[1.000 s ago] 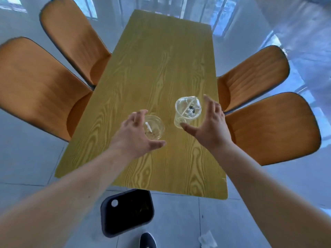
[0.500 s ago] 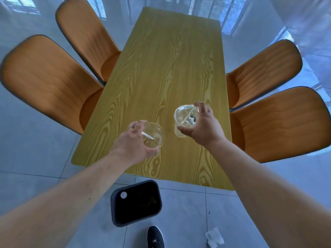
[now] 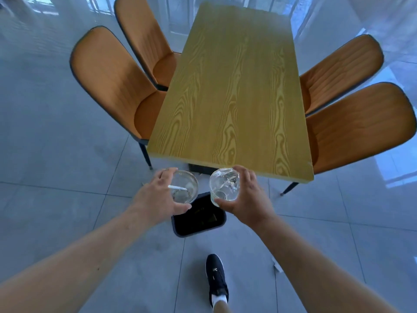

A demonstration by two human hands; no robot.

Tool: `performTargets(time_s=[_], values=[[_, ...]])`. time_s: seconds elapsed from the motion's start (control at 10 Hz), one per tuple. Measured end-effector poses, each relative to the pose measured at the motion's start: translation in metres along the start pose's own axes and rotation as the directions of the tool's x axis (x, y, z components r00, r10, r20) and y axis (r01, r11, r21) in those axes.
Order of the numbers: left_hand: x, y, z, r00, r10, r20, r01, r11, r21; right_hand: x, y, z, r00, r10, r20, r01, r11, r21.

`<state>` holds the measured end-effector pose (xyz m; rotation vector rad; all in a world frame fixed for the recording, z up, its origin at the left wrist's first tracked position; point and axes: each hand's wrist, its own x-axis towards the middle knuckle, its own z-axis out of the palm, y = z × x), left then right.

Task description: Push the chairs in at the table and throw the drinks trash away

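My left hand (image 3: pixel 155 196) grips a clear plastic cup with a white straw (image 3: pixel 184 188). A second clear cup with a domed lid (image 3: pixel 223 185) sits in the grip of my right hand (image 3: pixel 247 197). Both cups hang in the air just off the near end of the yellow wooden table (image 3: pixel 234 91), above the black trash bin (image 3: pixel 198 219) on the floor. Orange chairs stand at the table: two on the left (image 3: pixel 112 82) (image 3: pixel 144 35) and two on the right (image 3: pixel 361 125) (image 3: pixel 338 68), all tucked against the table's sides.
My black shoe (image 3: pixel 216 276) stands on the grey tiled floor just behind the bin. A scrap of white paper (image 3: pixel 277 266) lies on the floor to the right. Bright windows lie beyond the table's far end.
Both hands closed on the cups, lifted them off the table and drew them back toward me, over the bin. The view has backed away from the table.
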<state>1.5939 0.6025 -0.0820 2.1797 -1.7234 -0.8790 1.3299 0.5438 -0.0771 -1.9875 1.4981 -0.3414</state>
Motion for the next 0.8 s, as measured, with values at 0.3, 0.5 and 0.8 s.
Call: performTargets(time_s=[0.3, 0.5, 0.8], values=[[0.022, -0.084, 0.112, 0.994, -0.086, -0.062, 0.081, 0.994, -0.076, 0.023, 0.093, 0.125, 0.993, 0.097, 0.061, -0.096, 0.995, -0.031], [0.068, -0.13, 0.199, 0.987, -0.155, -0.043, 0.15, 0.983, -0.103, 0.057, 0.162, 0.209, 0.988, 0.146, 0.039, -0.144, 0.988, -0.052], [0.07, -0.115, 0.175, 0.999, -0.031, -0.01, 0.031, 0.995, 0.09, 0.048, 0.131, 0.201, 0.993, 0.063, 0.098, -0.047, 0.985, -0.163]])
